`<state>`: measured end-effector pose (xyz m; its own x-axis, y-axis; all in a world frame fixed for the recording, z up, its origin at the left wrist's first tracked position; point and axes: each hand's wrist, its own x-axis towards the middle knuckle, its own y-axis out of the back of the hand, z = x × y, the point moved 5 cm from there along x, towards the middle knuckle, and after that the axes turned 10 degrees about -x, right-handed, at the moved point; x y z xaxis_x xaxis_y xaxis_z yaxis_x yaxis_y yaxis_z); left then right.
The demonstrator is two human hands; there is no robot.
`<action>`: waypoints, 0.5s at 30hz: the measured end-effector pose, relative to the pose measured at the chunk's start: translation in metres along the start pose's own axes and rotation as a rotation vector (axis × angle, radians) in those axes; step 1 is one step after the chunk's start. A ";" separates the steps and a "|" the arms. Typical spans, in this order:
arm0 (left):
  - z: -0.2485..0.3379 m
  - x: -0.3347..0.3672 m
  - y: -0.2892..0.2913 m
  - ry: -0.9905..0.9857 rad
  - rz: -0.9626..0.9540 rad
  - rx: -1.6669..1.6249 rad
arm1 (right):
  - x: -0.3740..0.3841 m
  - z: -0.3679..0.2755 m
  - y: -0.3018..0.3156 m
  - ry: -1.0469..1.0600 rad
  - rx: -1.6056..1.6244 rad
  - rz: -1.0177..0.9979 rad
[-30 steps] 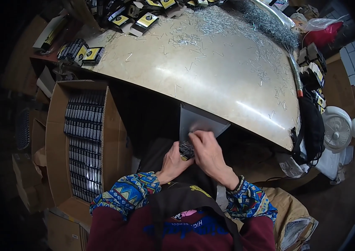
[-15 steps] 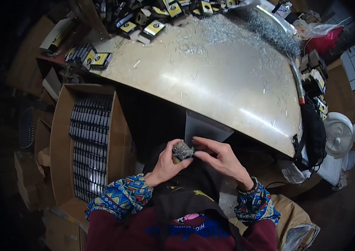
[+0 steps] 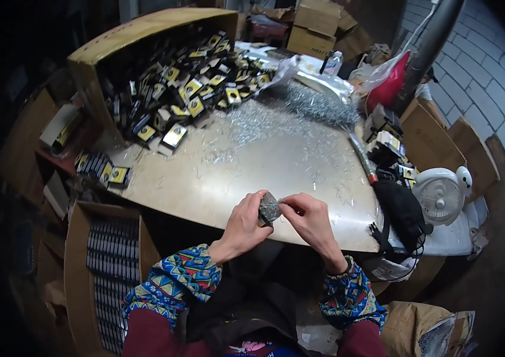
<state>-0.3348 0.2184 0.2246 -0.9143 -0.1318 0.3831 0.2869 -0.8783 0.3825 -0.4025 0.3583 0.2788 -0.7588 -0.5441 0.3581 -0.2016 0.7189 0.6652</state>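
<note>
My left hand (image 3: 242, 223) grips a small dark box wrapped in a clear plastic bag (image 3: 269, 208), held just above the near edge of the pale round table (image 3: 276, 163). My right hand (image 3: 310, 220) pinches the plastic at the bag's right side, so both hands are on the same item. Further back on the table lies a scatter of small shiny metal pieces (image 3: 264, 122). Beyond that, a tipped cardboard box (image 3: 115, 53) spills several small black-and-yellow boxes (image 3: 193, 89) onto the tabletop.
A cardboard carton (image 3: 107, 268) filled with rows of dark packed boxes stands on the floor at my left. A white fan (image 3: 443, 193) and a black bag (image 3: 401, 208) sit at the table's right edge. More cartons and a red plastic bag (image 3: 390, 83) crowd the back.
My head has tilted up, so the table's far side with the tipped box is now in sight. Both hands rose with the bagged item from lap height to the table's near edge.
</note>
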 end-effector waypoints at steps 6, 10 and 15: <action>0.003 0.045 -0.018 -0.011 -0.011 -0.086 | 0.036 0.020 0.015 -0.031 -0.007 -0.017; -0.007 0.057 -0.027 -0.080 0.058 -0.057 | 0.048 0.028 0.020 0.019 -0.060 -0.002; -0.015 0.064 -0.032 0.075 0.084 -0.239 | 0.050 0.043 0.027 -0.022 0.163 0.137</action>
<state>-0.4068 0.2314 0.2237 -0.9112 -0.2351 0.3381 0.2955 -0.9451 0.1392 -0.4720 0.3687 0.2865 -0.7991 -0.4284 0.4218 -0.1920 0.8467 0.4962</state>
